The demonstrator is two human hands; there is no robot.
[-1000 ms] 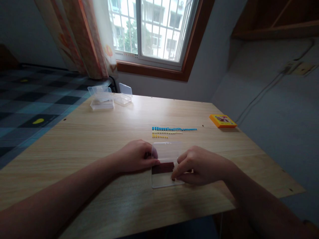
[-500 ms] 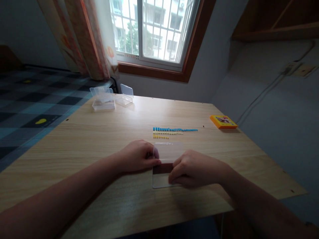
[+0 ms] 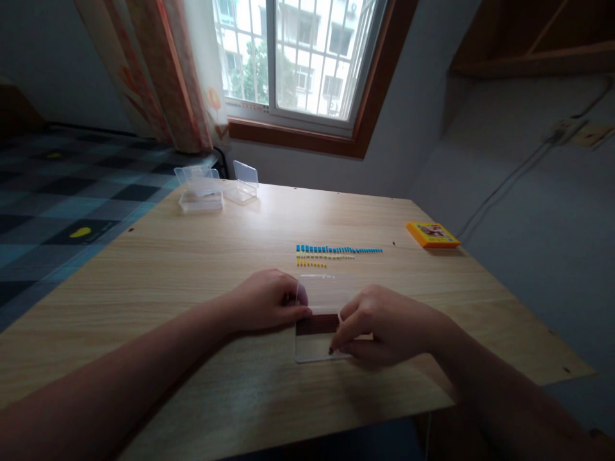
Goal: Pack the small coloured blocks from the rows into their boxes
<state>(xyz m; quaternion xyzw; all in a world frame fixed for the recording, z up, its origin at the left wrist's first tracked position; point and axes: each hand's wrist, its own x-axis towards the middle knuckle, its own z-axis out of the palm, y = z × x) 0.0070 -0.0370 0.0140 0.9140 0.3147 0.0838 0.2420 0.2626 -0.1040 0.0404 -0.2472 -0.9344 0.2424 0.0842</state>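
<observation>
A clear plastic box (image 3: 312, 349) with its lid open lies on the table in front of me. Inside it a band of dark brown pieces (image 3: 317, 324) runs crosswise. My left hand (image 3: 273, 298) is closed on the box's left side, thumb inside and fingers behind the raised lid. Over the box's right half is my right hand (image 3: 379, 323), its fingertips pinching a tiny dark piece (image 3: 330, 351) near the box floor. Beyond the box lie rows of small blue pieces (image 3: 327, 250), pale pieces (image 3: 327, 256) and yellow pieces (image 3: 310, 263).
Two open clear boxes, a larger box (image 3: 200, 200) and a smaller box (image 3: 243, 191), stand at the table's far left corner. A yellow-orange box (image 3: 432, 235) sits near the right edge of the wooden table (image 3: 216, 390). A checked bed (image 3: 96, 192) is to the left.
My right hand has shifted slightly right and lifted a little, and a small dark piece now shows at its fingertips. My left hand stays on the box.
</observation>
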